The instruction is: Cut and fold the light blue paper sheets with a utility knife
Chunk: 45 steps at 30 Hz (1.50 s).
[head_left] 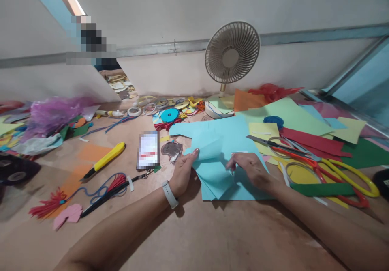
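My left hand [184,171], with a pale watch band on its wrist, grips folded light blue paper [212,171] at its left edge, thumb on top. Several layers of the paper fan apart toward the lower right. Just right of these layers is my right hand [251,169], its fingers loosely bent and a little apart, with nothing visible in them. Under both hands lies a larger light blue sheet [235,131] on the wooden table [188,238].
Large scissors with orange handles [319,171], yellow-handled scissors [352,177] and coloured paper lie right. A yellow cutter knife [107,157], a phone [148,151] and red tassels [48,204] lie left. Behind stand a fan [232,52] and tape rolls [149,108].
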### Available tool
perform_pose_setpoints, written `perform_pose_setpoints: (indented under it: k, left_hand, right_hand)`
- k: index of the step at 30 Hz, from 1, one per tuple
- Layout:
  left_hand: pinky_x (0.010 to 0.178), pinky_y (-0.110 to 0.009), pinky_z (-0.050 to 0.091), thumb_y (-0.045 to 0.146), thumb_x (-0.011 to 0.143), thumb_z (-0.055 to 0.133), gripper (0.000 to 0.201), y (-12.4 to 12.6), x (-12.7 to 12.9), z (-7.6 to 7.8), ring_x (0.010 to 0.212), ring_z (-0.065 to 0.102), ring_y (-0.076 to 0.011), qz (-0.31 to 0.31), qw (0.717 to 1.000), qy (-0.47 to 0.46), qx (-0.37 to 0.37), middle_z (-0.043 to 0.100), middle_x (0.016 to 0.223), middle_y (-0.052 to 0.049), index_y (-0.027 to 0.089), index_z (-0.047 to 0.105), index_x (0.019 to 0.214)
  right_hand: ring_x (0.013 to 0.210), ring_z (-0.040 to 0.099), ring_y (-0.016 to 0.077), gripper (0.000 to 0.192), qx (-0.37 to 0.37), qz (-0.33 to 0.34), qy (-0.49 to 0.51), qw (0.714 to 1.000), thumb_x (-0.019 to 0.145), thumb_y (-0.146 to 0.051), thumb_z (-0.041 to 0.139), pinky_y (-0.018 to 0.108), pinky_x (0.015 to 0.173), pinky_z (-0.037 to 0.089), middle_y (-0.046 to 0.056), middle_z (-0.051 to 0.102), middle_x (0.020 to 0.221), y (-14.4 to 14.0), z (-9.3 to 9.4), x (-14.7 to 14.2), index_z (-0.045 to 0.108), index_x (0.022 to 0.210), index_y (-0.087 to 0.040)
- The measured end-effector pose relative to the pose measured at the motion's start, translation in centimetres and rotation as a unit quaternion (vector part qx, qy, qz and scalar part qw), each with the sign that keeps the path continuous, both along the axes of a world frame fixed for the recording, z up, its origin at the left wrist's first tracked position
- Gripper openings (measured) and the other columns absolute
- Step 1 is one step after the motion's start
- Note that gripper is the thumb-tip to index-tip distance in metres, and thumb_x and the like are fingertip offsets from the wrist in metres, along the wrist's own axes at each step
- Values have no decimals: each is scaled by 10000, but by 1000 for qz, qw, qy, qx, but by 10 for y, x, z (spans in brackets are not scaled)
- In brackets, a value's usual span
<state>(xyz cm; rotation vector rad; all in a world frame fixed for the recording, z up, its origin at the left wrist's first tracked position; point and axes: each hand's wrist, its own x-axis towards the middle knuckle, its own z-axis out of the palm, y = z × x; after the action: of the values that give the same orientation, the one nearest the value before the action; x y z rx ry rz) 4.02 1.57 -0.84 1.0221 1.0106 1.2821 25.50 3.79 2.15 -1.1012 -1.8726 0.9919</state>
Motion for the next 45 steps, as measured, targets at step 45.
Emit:
perform_pose_setpoints:
  k: [45]
  left_hand:
    - [559, -256, 358, 643, 751, 738, 538, -10, 2, 18, 585, 444, -124, -77, 992, 88, 39, 524, 592, -9, 133, 643, 609]
  right_hand:
    - [565, 438, 149, 506, -11, -50, 6, 999, 885, -680, 471, 299, 559, 377, -28, 443, 591, 4, -4, 1, 433, 629, -245]
